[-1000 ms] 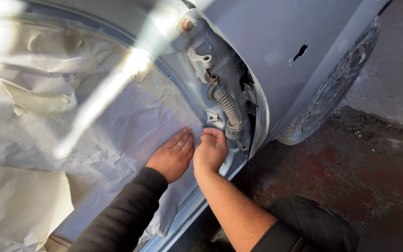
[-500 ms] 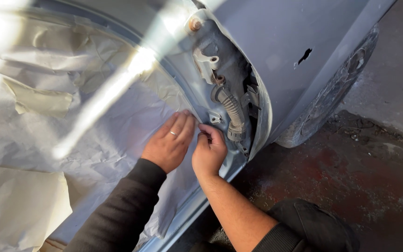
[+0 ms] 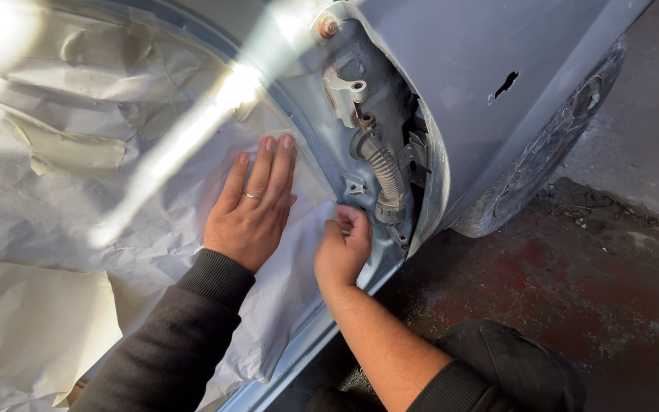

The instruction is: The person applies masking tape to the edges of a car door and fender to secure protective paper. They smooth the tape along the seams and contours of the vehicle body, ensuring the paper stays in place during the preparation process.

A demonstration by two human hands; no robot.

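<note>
My left hand [image 3: 253,206] lies flat, fingers together, on crumpled white masking paper [image 3: 78,221] that covers the side of a grey car body [image 3: 459,69]. A ring sits on one finger. My right hand [image 3: 342,248] is beside it, fingers curled and pinching the paper's edge against the curved grey door-frame edge [image 3: 322,164]. Just right of that hand is the open jamb with a ribbed grey hose [image 3: 383,172], a bracket and a rusty bolt [image 3: 328,27].
A wheel [image 3: 551,145] stands behind the panel at the right. The floor [image 3: 573,275] below is dark, stained red and gritty. Beige tape strips [image 3: 70,152] hold the paper at the left. Strong glare crosses the paper. My knee [image 3: 505,366] is at the bottom.
My left hand has slid upward along the paper and flattened out. My right hand has stayed by the frame edge, pinching there. The view has shifted slightly.
</note>
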